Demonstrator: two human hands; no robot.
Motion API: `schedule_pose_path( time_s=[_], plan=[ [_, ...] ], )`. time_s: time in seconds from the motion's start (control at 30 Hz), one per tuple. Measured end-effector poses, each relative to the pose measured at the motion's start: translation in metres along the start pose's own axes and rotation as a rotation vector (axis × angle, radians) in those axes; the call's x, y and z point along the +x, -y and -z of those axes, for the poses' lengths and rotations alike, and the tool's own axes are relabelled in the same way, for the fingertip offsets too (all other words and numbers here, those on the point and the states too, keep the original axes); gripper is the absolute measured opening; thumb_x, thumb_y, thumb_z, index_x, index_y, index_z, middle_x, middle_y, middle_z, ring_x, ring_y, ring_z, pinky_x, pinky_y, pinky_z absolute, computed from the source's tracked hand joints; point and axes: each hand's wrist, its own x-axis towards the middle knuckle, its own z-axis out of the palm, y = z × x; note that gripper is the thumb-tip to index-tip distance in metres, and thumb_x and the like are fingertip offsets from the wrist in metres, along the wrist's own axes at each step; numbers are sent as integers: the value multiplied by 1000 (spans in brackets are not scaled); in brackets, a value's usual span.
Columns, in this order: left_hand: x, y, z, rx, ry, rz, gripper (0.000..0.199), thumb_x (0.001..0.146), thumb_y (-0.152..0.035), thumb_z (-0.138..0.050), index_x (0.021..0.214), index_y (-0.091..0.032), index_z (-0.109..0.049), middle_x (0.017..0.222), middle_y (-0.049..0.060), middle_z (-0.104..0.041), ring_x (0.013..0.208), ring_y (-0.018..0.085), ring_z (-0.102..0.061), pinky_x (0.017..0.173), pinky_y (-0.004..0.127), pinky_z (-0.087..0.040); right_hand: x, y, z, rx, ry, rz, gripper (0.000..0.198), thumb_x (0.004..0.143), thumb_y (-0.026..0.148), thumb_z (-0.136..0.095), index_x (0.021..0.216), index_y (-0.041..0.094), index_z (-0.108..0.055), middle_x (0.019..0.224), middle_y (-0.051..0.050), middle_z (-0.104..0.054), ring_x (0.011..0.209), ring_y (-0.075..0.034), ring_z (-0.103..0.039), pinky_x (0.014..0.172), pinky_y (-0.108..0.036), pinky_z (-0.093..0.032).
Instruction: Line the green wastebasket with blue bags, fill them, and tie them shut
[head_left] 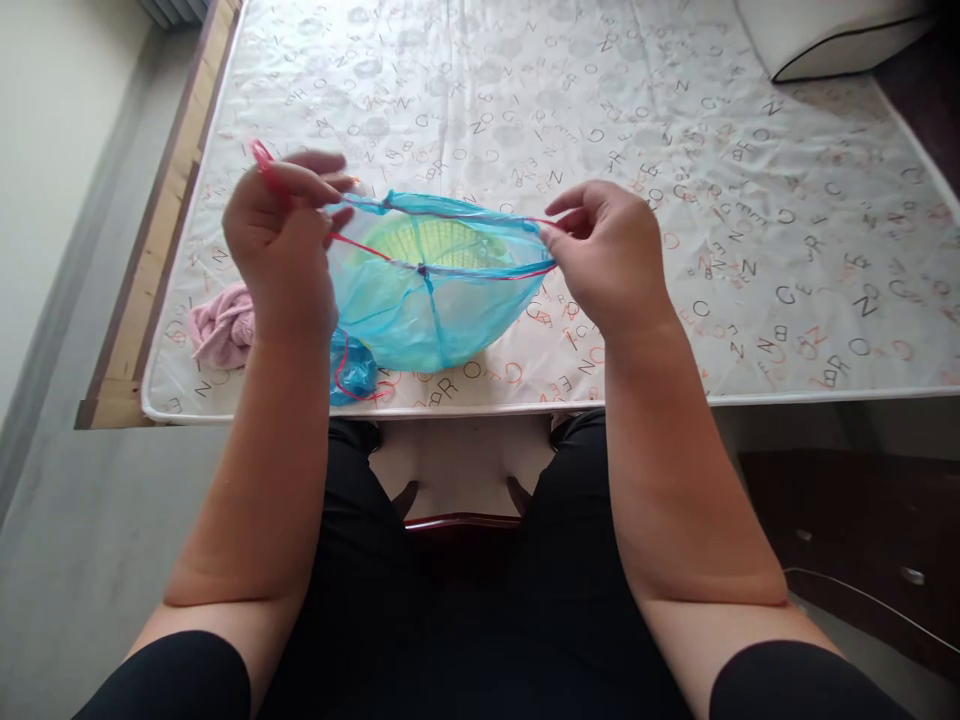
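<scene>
At mid-frame, the left hand [289, 230] is gripping the red drawstring [268, 170] and the right hand [611, 250] is pinching the blue bag [457, 325], ideally pulling evenly.

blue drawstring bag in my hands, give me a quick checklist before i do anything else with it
1. Right hand holding the blue drawstring bag: ok, fingertips pinch its mouth edge.
2. Left hand holding the red drawstring: ok, a red loop shows past the hand.
3. Bag mouth open: ok, the edges stand apart.
4. Position of the green slotted basket: cannot tell whether the bag wraps or lines it.
5. Crumpled blue plastic well away: not ok, it lies close beside the bag.
6. Pink cloth apart from the bag: ok.
</scene>
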Motion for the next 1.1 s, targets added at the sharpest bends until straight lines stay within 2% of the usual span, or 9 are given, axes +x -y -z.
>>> schedule_pose_path(
  time_s=[0.1, 0.27, 0.43, 0.53, 0.73, 0.8, 0.93, 1.03, 1.1],
  plan=[
    [-4, 15, -1, 154, 104, -351, 28, 82, 4, -52, 84, -18, -70, 86, -1, -74, 64, 9, -62, 61, 26, -45, -3, 16, 2, -69, -171, 112, 15, 98, 15, -65, 101, 28, -71, 85, -1, -66, 76, -15, -61, 82, -32, -57],
    [-2, 30, 4, 174, 54, -169, 24, 88, -2, -57, 82, -19, -72, 79, -1, -65, 49, 4, -37, 49, 29, -18, 6, 6, 8, 121, -365, 107, 21, 94, 12, -61, 106, 28, -68, 91, -2, -66, 75, -15, -63, 74, -31, -55],
    [19, 21, 27, -322, 20, 119, 31, 103, -8, -45, 94, -27, -68, 70, -3, -59, 46, 9, -29, 45, 26, -20, 18, -17, 17, 640, -223, -154, 22, 88, 37, -77, 108, 37, -69, 103, -2, -74, 109, -25, -73, 92, -45, -62],
    [35, 14, 49, -524, 44, 193, 43, 109, -6, -29, 98, -25, -66, 67, -5, -59, 45, 7, -31, 47, 24, -20, 18, -8, 19, 898, -201, -224, 19, 89, 35, -79, 106, 40, -72, 114, -2, -78, 129, -27, -67, 102, -50, -61],
    [53, 10, 83, -466, 69, 258, 42, 113, -29, -34, 96, -30, -72, 70, -1, -67, 54, 14, -47, 53, 32, -36, 17, 18, 22, 1732, -382, -300, 45, 107, 4, -48, 129, 34, -73, 102, 3, -79, 84, -9, -71, 72, -24, -56],
    [47, 5, 80, -526, 64, 208, 43, 115, -25, -30, 112, -28, -73, 76, -4, -73, 60, 11, -54, 61, 28, -42, 19, 11, 23, 1843, -325, -282, 52, 108, 5, -43, 133, 38, -73, 117, 2, -80, 95, -9, -72, 72, -24, -55],
    [25, -5, 62, -673, 119, 68, 56, 119, -19, -17, 140, -34, -66, 114, -8, -81, 102, 5, -70, 86, 21, -51, 22, -14, 18, 1329, -66, -49, 41, 99, 20, -64, 128, 49, -71, 144, 10, -71, 135, -13, -62, 88, -29, -58],
    [19, -3, 56, -571, 87, 20, 65, 119, -17, -11, 140, -39, -68, 133, -10, -77, 132, 5, -64, 95, 22, -53, 22, -21, 9, 827, 0, 29, 46, 93, 41, -77, 136, 52, -66, 160, 12, -58, 139, -15, -57, 85, -29, -55],
    [24, 4, 59, -516, 63, 25, 62, 119, -21, -14, 136, -39, -71, 136, -9, -77, 140, 7, -61, 94, 25, -55, 20, -18, 4, 710, -5, 27, 49, 92, 55, -76, 139, 50, -64, 166, 10, -52, 133, -16, -59, 81, -30, -53]
  ],
)
